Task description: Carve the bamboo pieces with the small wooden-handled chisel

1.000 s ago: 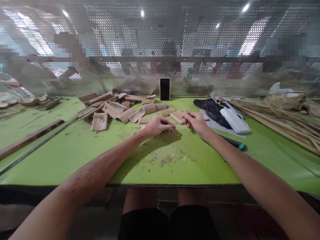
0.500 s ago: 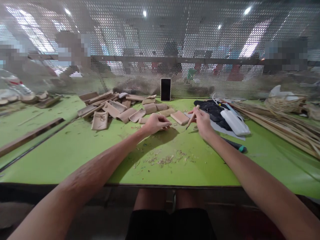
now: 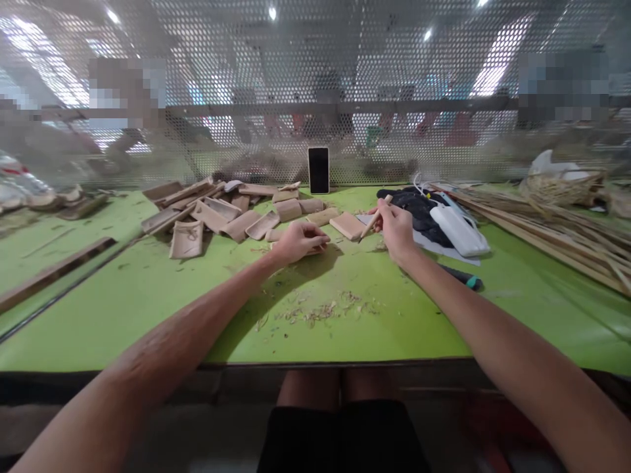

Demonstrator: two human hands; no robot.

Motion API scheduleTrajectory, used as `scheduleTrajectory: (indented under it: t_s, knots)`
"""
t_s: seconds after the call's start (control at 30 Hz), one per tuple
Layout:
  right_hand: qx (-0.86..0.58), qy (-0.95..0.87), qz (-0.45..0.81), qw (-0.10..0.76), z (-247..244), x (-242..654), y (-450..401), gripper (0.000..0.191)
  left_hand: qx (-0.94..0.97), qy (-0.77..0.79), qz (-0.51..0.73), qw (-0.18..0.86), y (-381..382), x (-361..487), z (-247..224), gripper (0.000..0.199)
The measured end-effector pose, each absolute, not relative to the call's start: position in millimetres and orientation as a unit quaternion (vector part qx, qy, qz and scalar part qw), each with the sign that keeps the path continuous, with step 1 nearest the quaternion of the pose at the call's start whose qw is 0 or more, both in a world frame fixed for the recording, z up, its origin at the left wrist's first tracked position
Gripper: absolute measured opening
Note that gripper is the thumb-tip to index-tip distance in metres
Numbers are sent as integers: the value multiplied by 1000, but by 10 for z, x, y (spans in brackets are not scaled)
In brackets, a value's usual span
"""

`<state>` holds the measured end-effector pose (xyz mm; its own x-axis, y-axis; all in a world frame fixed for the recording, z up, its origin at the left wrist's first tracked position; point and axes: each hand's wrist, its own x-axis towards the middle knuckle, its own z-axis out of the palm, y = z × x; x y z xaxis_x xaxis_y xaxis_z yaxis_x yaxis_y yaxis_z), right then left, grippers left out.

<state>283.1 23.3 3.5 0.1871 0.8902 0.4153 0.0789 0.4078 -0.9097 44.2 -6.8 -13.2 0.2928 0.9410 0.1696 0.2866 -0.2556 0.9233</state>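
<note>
My left hand (image 3: pixel 300 242) rests low over the green table, its fingers closed around a bamboo piece (image 3: pixel 317 250) of which only a pale edge shows. In my right hand (image 3: pixel 396 226) is a slim, pen-like wooden tool (image 3: pixel 373 220) with a dark tip, gripped between thumb and fingers and slanting down to the left. The tool's exact kind is unclear. Between the hands, slightly farther back, lies a flat, light-brown block (image 3: pixel 348 226). Curved bamboo pieces (image 3: pixel 239 225) are heaped beyond my left hand.
A dark-screened phone (image 3: pixel 318 171) stands against the perforated metal screen (image 3: pixel 276 154). To the right are a black cloth (image 3: pixel 424 213), a white power bank-like device (image 3: pixel 459 230), a dark-handled tool (image 3: pixel 461 276) and long bamboo strips (image 3: pixel 557 236). Shavings (image 3: pixel 323 311) lie in front.
The view has shifted slightly. My right hand has tipped the wooden tool to a flatter slant, its tip now nearer the light-brown block. My left hand keeps its closed hold.
</note>
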Motion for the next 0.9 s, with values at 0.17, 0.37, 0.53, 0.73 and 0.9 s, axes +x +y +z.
scheduleTrajectory:
  t_s: [0.17,0.37,0.53,0.73,0.9]
  knots:
    - [-433,-548,306,647,58,2863,246,43,728,418,400,368,-69,476,-139,15]
    - [-433,-556,296,645,64,2872,257,41,820,340,376,264,-55,494,-151,62]
    - [-431,-578,299,626,71,2852,232,41,827,362,398,165,-2,406,-141,26]
    - [-426,-623,298,584,81,2819,160,39,854,357,375,55,27,355,-132,12]
    - [-428,-663,284,545,82,2793,108,35,875,341,342,23,34,377,-214,14]
